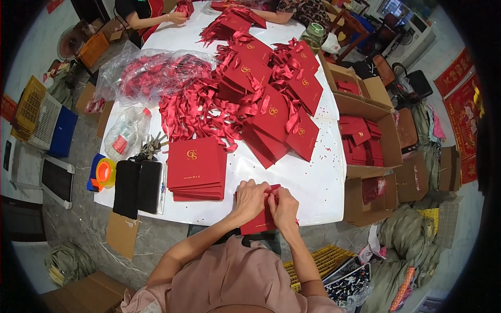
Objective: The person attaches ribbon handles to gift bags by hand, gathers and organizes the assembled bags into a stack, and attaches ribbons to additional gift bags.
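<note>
At the table's near edge, a red paper gift bag lies under both of my hands. My left hand has its fingers bent over the bag's upper edge. Close beside it, my right hand pinches at the same edge, where a bit of red shows between the hands; whether that is ribbon I cannot tell. To the left is a neat stack of flat red bags with gold print. Loose red ribbons are heaped beyond the stack. Ahead to the right, several red bags with ribbon handles lie overlapping.
A clear plastic bag of ribbons, a bottle in plastic, keys, a black case and tape rolls occupy the left. Cardboard boxes with red bags line the right edge. Across the table, a co-worker's hand holds red material.
</note>
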A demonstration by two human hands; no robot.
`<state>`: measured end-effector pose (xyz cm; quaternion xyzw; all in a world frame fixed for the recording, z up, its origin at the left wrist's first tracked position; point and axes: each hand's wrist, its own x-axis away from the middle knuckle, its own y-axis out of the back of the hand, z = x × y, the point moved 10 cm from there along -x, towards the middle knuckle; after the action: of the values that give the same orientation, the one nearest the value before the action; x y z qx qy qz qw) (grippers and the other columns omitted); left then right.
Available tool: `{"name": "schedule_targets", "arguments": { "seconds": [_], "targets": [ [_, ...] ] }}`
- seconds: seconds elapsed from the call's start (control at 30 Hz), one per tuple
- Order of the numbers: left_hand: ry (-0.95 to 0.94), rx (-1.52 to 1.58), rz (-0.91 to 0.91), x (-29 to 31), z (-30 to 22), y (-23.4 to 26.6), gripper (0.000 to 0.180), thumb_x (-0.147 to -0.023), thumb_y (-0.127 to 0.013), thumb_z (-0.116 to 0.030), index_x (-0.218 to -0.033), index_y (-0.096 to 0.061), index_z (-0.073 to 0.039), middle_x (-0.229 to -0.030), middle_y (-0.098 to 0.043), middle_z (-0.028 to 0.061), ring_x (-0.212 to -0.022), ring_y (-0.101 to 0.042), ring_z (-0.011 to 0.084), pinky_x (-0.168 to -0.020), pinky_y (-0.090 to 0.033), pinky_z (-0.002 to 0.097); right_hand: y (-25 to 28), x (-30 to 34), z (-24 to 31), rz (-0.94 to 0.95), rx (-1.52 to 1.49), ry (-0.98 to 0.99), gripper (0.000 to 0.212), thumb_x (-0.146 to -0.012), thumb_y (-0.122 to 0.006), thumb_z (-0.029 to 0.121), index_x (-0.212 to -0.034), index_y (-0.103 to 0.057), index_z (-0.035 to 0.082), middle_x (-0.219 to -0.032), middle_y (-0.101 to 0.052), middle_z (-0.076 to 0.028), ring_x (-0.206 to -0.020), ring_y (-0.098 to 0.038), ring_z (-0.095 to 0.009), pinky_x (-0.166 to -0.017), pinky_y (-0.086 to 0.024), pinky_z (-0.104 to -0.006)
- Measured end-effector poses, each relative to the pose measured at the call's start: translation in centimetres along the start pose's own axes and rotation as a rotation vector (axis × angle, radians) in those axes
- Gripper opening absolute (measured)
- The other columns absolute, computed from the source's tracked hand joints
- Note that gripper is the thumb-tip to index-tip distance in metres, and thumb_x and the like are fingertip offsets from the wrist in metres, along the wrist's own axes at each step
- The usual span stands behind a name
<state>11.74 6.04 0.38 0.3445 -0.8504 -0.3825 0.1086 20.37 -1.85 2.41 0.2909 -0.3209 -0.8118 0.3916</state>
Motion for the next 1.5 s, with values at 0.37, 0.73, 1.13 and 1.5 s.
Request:
{"name": "schedule_targets", "arguments": {
  "seconds": [0.37, 0.73, 1.13, 1.5],
  "targets": [
    [-0.042, 0.116, 0.053, 0.1, 0.8, -0.2, 0.017, -0.082, -0.068, -0.009, -0.099, -0.067, -0.009, -0.077, -0.064, 0.0150, -0.081, -0.060, 0.0336, -0.077, -0.044, 0.0435, -0.6, 0.0, -2.6, 0.145, -0.370, -0.186, 0.016, -0.084, -0.076, 0.008, -0.092, -0.065, 0.000, -0.079, -0.069, -0.011, -0.069, -0.068, -0.020, -0.064, -0.053, -0.0306],
    [-0.158, 0.047, 0.153, 0.1, -1.9, 1.0, 0.016, -0.081, -0.067, -0.005, -0.096, -0.067, -0.009, -0.083, -0.066, 0.0126, -0.083, -0.059, 0.0316, -0.080, -0.043, 0.0430, 0.4, -0.8, -3.3, 0.235, -0.280, -0.109, 0.021, -0.078, -0.082, 0.013, -0.091, -0.069, 0.002, -0.078, -0.055, -0.007, -0.067, -0.057, -0.017, -0.062, -0.047, -0.0310],
    [-0.472, -0.029, -0.101, 1.8, -6.4, 2.3, 0.023, -0.077, -0.065, -0.001, -0.098, -0.069, -0.008, -0.091, -0.058, 0.0053, -0.087, -0.055, 0.0255, -0.082, -0.039, 0.0386, -4.5, -1.4, -7.6, 0.775, -0.705, -0.275, 0.012, -0.088, -0.071, 0.010, -0.085, -0.072, -0.002, -0.076, -0.066, 0.000, -0.069, -0.055, -0.006, -0.062, -0.046, -0.0240],
    [-0.247, 0.106, 0.025, 0.8, -3.7, 0.2, 0.014, -0.080, -0.072, -0.012, -0.091, -0.064, -0.011, -0.085, -0.065, 0.0053, -0.084, -0.056, 0.0274, -0.080, -0.037, 0.0410, -0.4, -3.0, -12.3, -0.011, -0.454, -0.346, 0.020, -0.086, -0.072, 0.020, -0.088, -0.073, 0.000, -0.072, -0.061, -0.006, -0.065, -0.054, -0.012, -0.061, -0.044, -0.0275]
  ]
}}
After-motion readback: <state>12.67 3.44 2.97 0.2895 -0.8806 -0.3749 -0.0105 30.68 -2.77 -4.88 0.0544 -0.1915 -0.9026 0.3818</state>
